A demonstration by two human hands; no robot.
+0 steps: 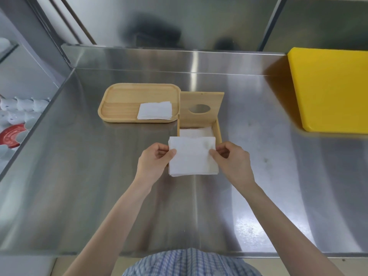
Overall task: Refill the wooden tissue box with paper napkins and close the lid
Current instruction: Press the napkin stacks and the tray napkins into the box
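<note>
A wooden tissue box [218, 130] stands at the middle of the steel counter with its lid [201, 100] swung up; the lid has an oval hole. White napkins [196, 132] lie inside the box. A stack of white paper napkins [192, 156] hangs just in front of the box, covering its near edge. My left hand [154, 158] pinches the stack's left edge and my right hand [232, 159] pinches its right edge. More napkins [155, 110] rest on a wooden tray [119, 100] to the left of the box.
A thick yellow cutting board [330, 90] lies at the right of the steel counter [79, 176]. A raised steel backsplash [159, 58] runs along the back. Below the counter's left edge sit white dishes [23, 108] and a red plate [12, 136].
</note>
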